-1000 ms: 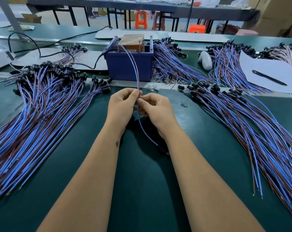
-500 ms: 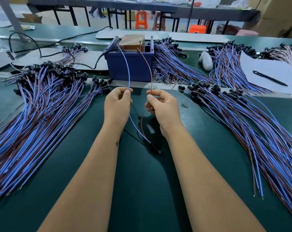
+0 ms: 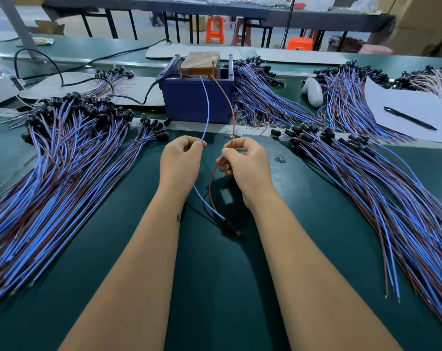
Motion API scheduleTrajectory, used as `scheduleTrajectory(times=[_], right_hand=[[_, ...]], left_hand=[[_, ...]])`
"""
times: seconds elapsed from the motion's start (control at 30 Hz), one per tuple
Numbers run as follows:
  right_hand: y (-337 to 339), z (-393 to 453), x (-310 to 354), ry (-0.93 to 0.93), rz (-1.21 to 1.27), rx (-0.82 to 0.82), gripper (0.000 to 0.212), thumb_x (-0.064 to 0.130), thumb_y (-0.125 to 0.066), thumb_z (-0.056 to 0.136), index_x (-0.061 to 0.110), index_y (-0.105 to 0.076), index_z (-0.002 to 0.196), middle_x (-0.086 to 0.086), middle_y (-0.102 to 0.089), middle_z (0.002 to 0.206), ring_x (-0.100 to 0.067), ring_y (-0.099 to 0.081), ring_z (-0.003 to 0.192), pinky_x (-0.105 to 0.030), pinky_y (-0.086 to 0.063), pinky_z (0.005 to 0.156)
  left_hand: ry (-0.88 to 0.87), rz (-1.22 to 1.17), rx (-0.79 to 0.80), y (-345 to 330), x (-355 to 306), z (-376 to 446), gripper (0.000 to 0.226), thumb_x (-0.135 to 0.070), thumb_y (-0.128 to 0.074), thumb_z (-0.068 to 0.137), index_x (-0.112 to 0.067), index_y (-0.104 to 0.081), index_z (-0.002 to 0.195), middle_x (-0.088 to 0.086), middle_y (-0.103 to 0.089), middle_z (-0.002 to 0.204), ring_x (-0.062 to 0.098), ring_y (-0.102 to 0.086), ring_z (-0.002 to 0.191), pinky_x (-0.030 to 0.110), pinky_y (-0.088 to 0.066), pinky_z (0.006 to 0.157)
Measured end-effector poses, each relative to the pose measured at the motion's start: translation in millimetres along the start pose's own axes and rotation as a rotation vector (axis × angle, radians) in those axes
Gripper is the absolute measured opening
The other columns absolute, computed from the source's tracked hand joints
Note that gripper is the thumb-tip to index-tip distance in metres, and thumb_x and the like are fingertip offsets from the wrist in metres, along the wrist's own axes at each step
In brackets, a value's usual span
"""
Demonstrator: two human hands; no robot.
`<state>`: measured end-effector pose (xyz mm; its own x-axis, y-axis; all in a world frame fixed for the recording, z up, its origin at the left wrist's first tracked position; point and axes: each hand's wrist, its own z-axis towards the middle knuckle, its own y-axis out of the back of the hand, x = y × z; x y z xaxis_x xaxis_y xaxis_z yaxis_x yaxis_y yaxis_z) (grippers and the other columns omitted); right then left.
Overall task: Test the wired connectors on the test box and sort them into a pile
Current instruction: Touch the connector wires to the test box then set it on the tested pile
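Observation:
My left hand pinches the blue wire of one wired connector. My right hand pinches its brown wire. Both wires rise, spread apart, to the top of the test box, a blue bin with a brown block inside; their tips lie at the block's front edge. The black connector hangs low between my forearms, just above the green mat. A large pile of the same wired connectors lies to the left, another pile to the right.
More wire bundles lie behind the box and at the far right. A white sheet with a black pen sits at right, beside a white object. A black cable runs to the box. A small clear bulb lies on the mat.
My hands were together on the paired wires a second ago. They have moved apart, splitting blue from brown, and the wire tips now spread across the top of the box.

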<state>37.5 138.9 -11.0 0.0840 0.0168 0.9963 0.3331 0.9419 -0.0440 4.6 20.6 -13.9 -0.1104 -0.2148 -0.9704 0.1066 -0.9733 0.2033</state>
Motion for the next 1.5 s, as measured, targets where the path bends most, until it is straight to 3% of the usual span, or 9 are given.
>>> scheduleTrajectory(times=[0.47, 1.5], right_hand=[[-0.2, -1.3, -0.2, -0.001, 0.008, -0.025, 0.015, 0.001, -0.05, 0.09, 0.013, -0.055, 0.081, -0.004, -0.067, 0.063, -0.007, -0.058, 0.049, -0.014, -0.042, 0.047], [0.1, -7.5, 7.6, -0.016, -0.008, -0.059, 0.017, -0.001, -0.05, 0.086, 0.011, -0.055, 0.074, -0.012, -0.062, 0.061, -0.012, -0.056, 0.047, -0.019, -0.043, 0.046]], left_hand=[[0.023, -0.031, -0.057, 0.1, 1.7, 2.0, 0.021, -0.016, -0.041, 0.094, -0.025, -0.059, 0.086, -0.005, -0.049, 0.063, 0.002, -0.033, 0.039, 0.015, -0.03, 0.038], [0.052, -0.089, -0.083, -0.8, 2.4, 2.5, 0.02, -0.015, -0.04, 0.095, -0.024, -0.056, 0.087, -0.005, -0.049, 0.064, 0.001, -0.035, 0.039, 0.014, -0.031, 0.038]])
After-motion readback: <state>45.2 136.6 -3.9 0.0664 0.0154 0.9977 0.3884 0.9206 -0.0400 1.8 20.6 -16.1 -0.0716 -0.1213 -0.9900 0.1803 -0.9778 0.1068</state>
